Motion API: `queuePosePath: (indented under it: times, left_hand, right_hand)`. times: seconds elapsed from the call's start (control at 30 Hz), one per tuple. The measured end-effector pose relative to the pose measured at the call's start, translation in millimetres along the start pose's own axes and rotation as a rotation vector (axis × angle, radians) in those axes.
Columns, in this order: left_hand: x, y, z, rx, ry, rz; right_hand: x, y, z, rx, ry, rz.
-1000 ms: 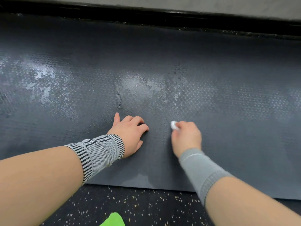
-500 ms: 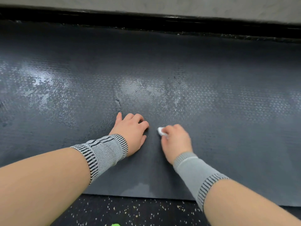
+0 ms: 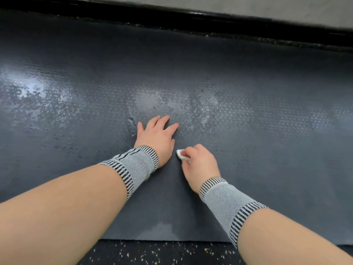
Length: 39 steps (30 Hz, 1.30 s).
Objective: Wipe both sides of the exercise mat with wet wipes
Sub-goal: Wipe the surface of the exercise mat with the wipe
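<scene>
A dark grey textured exercise mat (image 3: 248, 131) lies flat across the floor, with shiny wet patches at its left and middle. My left hand (image 3: 156, 136) presses flat on the mat, fingers spread forward. Just to its right, my right hand (image 3: 198, 163) grips a small wadded white wet wipe (image 3: 180, 154) against the mat surface; only the wipe's left end shows past my fingers. Both wrists wear grey knit bands.
A speckled black rubber floor (image 3: 162, 253) runs along the mat's near edge. Beyond the mat's far edge sits a black baseboard strip (image 3: 229, 22) under a grey wall (image 3: 267, 6). A small tear (image 3: 131, 125) marks the mat left of my left hand.
My right hand has slid the wipe leftward and toward me across the mat, ending beside my left wrist. My left hand has stayed pressed in place.
</scene>
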<state>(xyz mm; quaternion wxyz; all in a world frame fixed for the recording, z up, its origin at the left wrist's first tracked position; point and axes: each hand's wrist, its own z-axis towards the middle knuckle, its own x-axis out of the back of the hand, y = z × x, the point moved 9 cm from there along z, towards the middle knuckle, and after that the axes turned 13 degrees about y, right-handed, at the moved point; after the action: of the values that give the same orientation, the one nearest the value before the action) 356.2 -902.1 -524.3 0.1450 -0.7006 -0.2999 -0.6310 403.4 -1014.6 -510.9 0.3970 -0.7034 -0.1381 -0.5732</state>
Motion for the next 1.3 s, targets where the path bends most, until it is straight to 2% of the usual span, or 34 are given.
queuePosePath:
  times: [0.03,0.1,0.2,0.23,0.3,0.4,0.47,0.53,0.63,0.7,0.77,0.87,0.9,1.0,1.1,1.17,1.23,1.3]
  left_hand:
    - [-0.5,1.0,-0.8,-0.001,0.001,0.003]
    - [-1.1,0.8,-1.1,-0.003,0.016,0.028]
    - [0.5,-0.2,0.3,-0.025,0.016,0.061]
    - [0.8,-0.4,0.7,-0.03,0.016,0.071]
    - [1.4,0.9,1.5,-0.03,0.008,0.078]
    - [3.2,1.6,1.4,-0.012,0.004,0.085]
    - [3.8,1.5,1.3,-0.008,-0.004,0.085]
    - [4.6,2.0,2.0,-0.011,-0.008,0.101]
    - [5.8,3.1,4.0,-0.006,-0.023,0.109]
    - [7.4,3.4,5.9,-0.007,-0.035,0.114]
    - [9.3,4.4,7.5,-0.01,-0.041,0.116]
    - [10.6,4.8,7.4,0.004,-0.037,0.106]
    - [9.9,4.4,7.2,0.008,-0.044,0.104]
    - [8.9,2.4,8.7,0.012,-0.068,0.107]
    - [9.3,1.3,10.8,0.014,-0.075,0.113]
    - [10.6,1.8,12.7,0.014,-0.057,0.108]
    - [13.4,3.2,16.3,0.027,-0.024,0.094]
    - [16.4,4.7,20.0,0.045,0.008,0.075]
  right_hand:
    - [2.9,2.8,2.9,0.033,-0.026,-0.014]
    - [18.6,42.7,20.5,-0.056,0.02,-0.088]
    - [61.1,124.5,39.9,-0.456,0.194,-0.149]
    - [65.4,132.1,39.1,-0.532,0.216,-0.14]
    - [49.5,105.8,40.4,-0.449,0.147,-0.133]
    - [7.5,21.4,23.9,-0.076,0.006,-0.057]
    - [-3.2,-3.4,18.0,0.101,-0.062,-0.014]
    - [8.1,22.2,34.4,0.075,-0.042,-0.039]
    - [50.4,97.9,63.9,-0.255,0.132,-0.108]
    - [58.1,107.9,67.6,-0.384,0.161,-0.109]
    - [39.1,69.5,63.3,-0.261,0.082,-0.106]
    - [2.2,-7.2,34.1,0.105,-0.054,-0.044]
    - [-4.4,-15.7,29.0,0.165,-0.09,-0.021]
    - [10.6,23.0,53.1,0.083,-0.037,-0.079]
    - [51.6,96.7,87.6,-0.23,0.111,-0.155]
    - [62.9,117.1,91.0,-0.373,0.154,-0.151]
    - [48.7,92.2,83.9,-0.292,0.121,-0.121]
    - [19.8,43.8,64.0,-0.071,0.042,-0.048]
